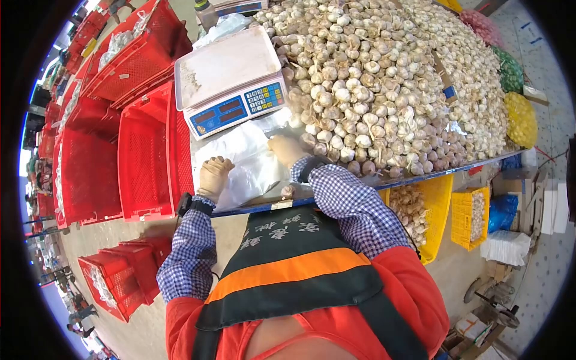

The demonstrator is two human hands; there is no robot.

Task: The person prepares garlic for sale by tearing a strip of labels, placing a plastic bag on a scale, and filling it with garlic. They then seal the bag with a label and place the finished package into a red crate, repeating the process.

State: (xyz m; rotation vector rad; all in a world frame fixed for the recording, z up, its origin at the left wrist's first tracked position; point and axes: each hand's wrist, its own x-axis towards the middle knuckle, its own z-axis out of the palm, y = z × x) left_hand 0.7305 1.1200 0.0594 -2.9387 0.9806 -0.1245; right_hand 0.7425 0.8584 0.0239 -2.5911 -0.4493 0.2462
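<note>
Clear plastic bags (243, 157) lie in a flat stack at the table's front edge, below the weighing scale (231, 75). My left hand (215, 176), in a pale glove, is at the left side of the bags with its fingers curled closed on the plastic. From the other side my right hand (286, 150), also gloved, pinches the right part of the top bag; its fingertips are partly hidden. A big heap of garlic bulbs (372, 90) begins right beside my right hand. One loose garlic bulb (288, 191) sits near the table edge below it.
Red crates (144, 156) stand against the table's left side, with more red crates (123, 270) on the floor. Under the table at right are yellow crates (441, 210) holding garlic. A yellow net bag (521, 120) sits at the heap's far right. A bottle (206, 13) stands behind the scale.
</note>
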